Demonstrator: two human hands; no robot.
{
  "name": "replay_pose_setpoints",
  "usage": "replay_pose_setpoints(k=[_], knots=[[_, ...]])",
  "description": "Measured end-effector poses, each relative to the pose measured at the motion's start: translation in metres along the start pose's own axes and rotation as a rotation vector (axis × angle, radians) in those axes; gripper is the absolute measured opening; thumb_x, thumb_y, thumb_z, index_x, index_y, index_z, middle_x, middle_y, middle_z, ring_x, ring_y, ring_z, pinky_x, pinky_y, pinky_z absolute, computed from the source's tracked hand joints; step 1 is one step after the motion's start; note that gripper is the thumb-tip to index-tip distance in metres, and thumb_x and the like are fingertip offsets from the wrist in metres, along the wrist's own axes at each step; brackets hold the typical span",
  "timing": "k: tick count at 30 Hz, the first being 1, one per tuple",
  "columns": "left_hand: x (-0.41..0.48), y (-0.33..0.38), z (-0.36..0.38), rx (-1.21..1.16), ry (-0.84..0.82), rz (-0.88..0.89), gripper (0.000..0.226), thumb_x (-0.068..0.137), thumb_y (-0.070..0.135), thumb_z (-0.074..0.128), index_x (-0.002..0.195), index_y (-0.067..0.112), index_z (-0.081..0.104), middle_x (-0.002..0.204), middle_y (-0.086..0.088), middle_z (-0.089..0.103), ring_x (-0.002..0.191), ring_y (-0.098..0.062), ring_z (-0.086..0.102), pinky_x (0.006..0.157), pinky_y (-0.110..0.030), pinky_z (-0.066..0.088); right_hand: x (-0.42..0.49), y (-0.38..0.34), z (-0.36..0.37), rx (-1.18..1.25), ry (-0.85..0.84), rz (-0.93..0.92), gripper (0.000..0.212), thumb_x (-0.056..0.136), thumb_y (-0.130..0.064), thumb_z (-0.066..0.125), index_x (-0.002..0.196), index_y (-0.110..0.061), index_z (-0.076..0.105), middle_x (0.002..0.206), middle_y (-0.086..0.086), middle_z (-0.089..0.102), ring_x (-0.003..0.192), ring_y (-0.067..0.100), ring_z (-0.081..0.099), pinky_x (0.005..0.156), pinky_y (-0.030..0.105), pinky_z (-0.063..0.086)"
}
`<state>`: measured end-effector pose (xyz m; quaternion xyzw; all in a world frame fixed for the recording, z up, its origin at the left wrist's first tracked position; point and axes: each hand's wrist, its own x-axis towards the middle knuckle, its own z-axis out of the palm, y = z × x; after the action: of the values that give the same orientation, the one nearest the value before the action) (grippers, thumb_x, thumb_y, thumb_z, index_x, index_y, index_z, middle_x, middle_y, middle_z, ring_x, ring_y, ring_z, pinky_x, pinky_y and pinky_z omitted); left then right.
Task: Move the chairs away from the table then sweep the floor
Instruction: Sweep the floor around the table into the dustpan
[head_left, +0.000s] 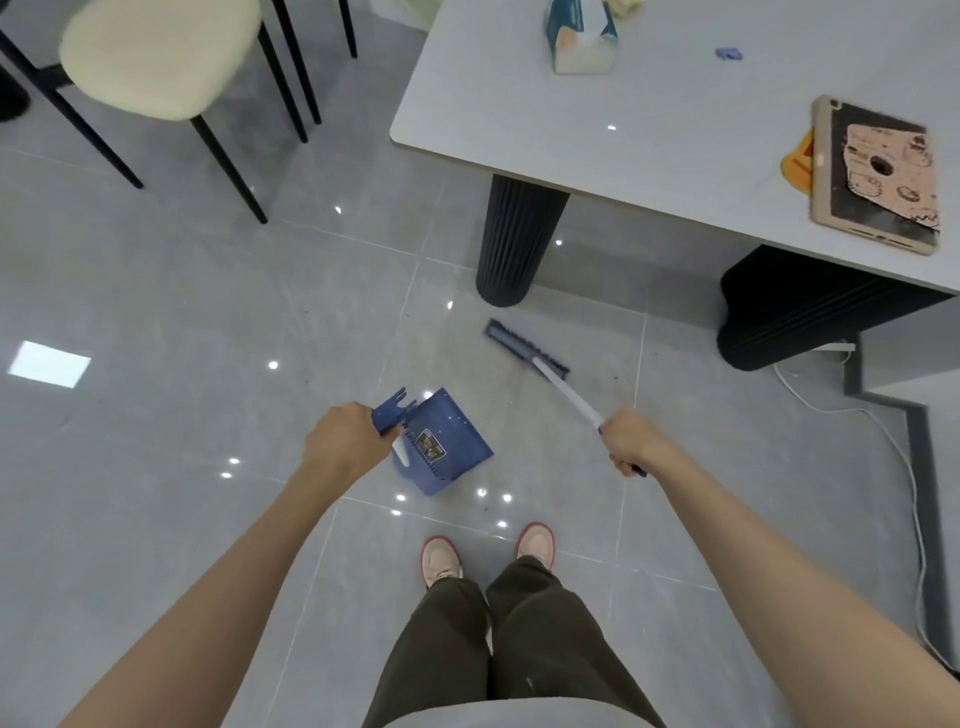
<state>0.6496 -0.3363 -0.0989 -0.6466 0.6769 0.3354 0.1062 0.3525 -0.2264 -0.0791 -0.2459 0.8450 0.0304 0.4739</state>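
- Gripping the dustpan (441, 441) handle, the left hand (343, 447) closes tight, near the shoes.
- Right hand (631, 441) clasps the broom (524, 351), head on floor (156, 322) by table (649, 130) leg.
- Chair (156, 52) stands far left, apart.

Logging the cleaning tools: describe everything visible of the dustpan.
The dustpan is dark blue and plastic-looking, a boxy scoop with a dark label on its face, comb teeth along one edge and a forked clip atop its handle. The left hand grips that handle, holding it tilted over the grey floor.
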Motion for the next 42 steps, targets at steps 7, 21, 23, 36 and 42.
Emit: replay_pose_setpoints(k=[7, 21, 23, 36, 42], knots=[[0.002, 0.020, 0.007, 0.027, 0.011, 0.012, 0.032, 0.089, 0.033, 0.060, 0.070, 0.007, 0.058, 0.062, -0.004, 0.055, 0.062, -0.024, 0.056, 0.056, -0.024, 0.041, -0.008, 0.043, 0.048, -0.054, -0.115, 0.070, 0.030, 0.096, -0.002, 0.035, 0.071, 0.000, 0.052, 0.057, 0.017, 0.054, 0.039, 0.022, 0.050, 0.038, 0.022, 0.040], [-0.017, 0.019, 0.010, -0.034, 0.052, -0.019, 0.036, 0.089, 0.032, 0.061, 0.061, 0.010, 0.052, 0.056, -0.003, 0.052, 0.056, -0.022, 0.054, 0.047, -0.022, 0.037, -0.060, 0.011, -0.017, 0.238, -0.299, 0.014, 0.038, 0.093, -0.010, 0.036, 0.119, 0.010, 0.055, 0.060, 0.006, 0.037, 0.042, 0.011, 0.023, 0.034, 0.013, 0.019], [-0.026, 0.011, 0.012, -0.039, 0.067, -0.047, 0.037, 0.090, 0.031, 0.060, 0.060, 0.011, 0.051, 0.055, -0.002, 0.050, 0.055, -0.021, 0.052, 0.043, -0.020, 0.032, -0.056, 0.003, -0.009, 0.200, -0.262, -0.046, 0.044, 0.097, -0.013, 0.034, 0.133, 0.011, 0.043, 0.061, 0.008, 0.038, 0.045, 0.013, 0.026, 0.034, 0.013, 0.022], [-0.052, -0.017, 0.021, -0.126, 0.120, -0.159, 0.037, 0.088, 0.027, 0.060, 0.056, 0.013, 0.047, 0.055, -0.002, 0.050, 0.059, -0.025, 0.053, 0.044, -0.022, 0.031, -0.020, 0.044, 0.074, -0.230, -0.141, -0.144, 0.026, 0.102, -0.016, 0.030, 0.105, -0.004, 0.053, 0.069, 0.009, 0.051, 0.050, 0.019, 0.049, 0.040, 0.023, 0.038], [-0.044, -0.002, 0.014, -0.101, 0.117, -0.136, 0.027, 0.087, 0.029, 0.062, 0.073, 0.007, 0.056, 0.070, -0.010, 0.059, 0.065, -0.027, 0.056, 0.057, -0.027, 0.041, -0.042, 0.057, 0.039, 0.121, -0.349, -0.009, 0.033, 0.097, -0.016, 0.038, 0.110, 0.008, 0.057, 0.058, 0.006, 0.041, 0.035, 0.009, 0.028, 0.033, 0.016, 0.023]])
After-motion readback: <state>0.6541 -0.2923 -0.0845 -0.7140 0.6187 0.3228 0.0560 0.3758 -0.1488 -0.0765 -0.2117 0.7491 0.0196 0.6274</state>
